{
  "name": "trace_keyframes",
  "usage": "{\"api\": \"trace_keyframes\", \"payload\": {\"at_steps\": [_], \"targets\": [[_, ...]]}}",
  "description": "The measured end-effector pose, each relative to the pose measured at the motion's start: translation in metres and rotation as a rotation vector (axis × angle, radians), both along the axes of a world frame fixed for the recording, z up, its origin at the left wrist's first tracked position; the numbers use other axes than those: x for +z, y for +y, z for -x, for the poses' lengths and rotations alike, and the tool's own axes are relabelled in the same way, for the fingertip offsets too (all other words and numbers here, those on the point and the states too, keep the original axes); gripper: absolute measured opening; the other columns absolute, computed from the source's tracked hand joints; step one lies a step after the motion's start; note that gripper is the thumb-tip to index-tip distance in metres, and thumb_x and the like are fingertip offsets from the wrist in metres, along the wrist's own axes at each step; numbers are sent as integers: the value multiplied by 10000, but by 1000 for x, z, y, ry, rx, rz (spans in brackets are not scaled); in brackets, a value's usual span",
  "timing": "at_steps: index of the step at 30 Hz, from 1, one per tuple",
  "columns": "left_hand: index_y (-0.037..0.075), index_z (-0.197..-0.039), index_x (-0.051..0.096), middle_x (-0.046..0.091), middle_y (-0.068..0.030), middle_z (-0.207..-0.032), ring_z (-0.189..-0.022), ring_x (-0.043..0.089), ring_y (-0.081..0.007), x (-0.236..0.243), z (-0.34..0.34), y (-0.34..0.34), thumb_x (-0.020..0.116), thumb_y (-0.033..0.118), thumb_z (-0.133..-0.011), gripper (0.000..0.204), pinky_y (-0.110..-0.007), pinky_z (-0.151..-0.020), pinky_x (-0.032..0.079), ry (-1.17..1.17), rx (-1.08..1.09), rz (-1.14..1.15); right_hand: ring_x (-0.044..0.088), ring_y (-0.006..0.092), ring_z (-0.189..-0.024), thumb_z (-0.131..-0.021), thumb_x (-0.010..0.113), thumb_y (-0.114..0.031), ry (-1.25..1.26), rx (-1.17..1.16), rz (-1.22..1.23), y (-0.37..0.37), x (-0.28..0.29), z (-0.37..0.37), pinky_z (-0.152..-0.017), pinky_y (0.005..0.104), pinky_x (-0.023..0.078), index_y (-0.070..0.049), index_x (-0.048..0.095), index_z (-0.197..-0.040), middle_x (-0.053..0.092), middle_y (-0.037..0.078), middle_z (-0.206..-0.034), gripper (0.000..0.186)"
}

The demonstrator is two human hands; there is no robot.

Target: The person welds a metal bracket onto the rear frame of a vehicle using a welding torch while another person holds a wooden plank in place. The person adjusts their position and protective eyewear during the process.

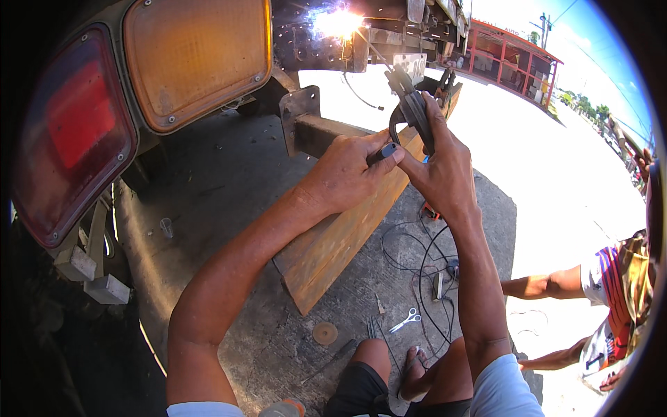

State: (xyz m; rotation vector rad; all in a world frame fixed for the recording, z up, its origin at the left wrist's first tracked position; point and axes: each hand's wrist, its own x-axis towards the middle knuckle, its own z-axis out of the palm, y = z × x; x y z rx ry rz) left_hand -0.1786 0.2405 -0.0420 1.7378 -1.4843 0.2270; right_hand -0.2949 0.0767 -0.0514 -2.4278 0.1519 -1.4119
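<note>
My right hand (445, 163) grips a black welding electrode holder (410, 104) from its right side. From its jaws a thin welding rod (377, 50) runs up left to a glaring arc (339, 24) on the dark steel frame (313, 52), where sparks fly and the glare hides the joint. My left hand (347, 170) is closed around a short black cylindrical piece (383, 154), close to the right thumb; the rest of that piece is hidden. Below both hands slants a long rusty brown beam (347, 243), and the left forearm crosses over it.
Large amber (198, 59) and red (80, 115) vehicle lamps stand at upper left. A steel bracket (300, 115) juts out beside the beam. Black cables (425, 267), white scissors (406, 320) and a round disc (324, 333) lie on the concrete. Another person (611, 299) is at right.
</note>
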Motion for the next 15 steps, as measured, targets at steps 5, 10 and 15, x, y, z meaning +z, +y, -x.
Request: {"api": "trace_keyframes", "payload": {"at_steps": [5,10,15], "targets": [[-20,-1466,630,767,-274,-901,-829,793,-349,3,5,2,632,399,-1089,563,-463,-786,601,7,54,-30,772,424,-1091,-899,870,-435,14,5,-5,-1,1,0,-901,514,629,-47,408,-1642,742,288,-1238,957],[-36,-1461,629,753,-276,-864,-844,794,-323,4,12,6,624,394,-1098,563,-437,-779,592,72,77,-96,779,415,-1059,-891,876,-434,27,7,-16,1,-2,3,-873,508,625,-55,400,-1648,744,282,-1238,970],[-36,-1443,636,729,-184,-770,-701,678,-150,1,12,4,640,524,-1074,670,-367,-705,554,66,9,-18,780,410,-1026,-878,888,-416,-7,45,-18,0,-5,5,-844,493,610,-39,405,-1641,748,278,-1223,979]]}}
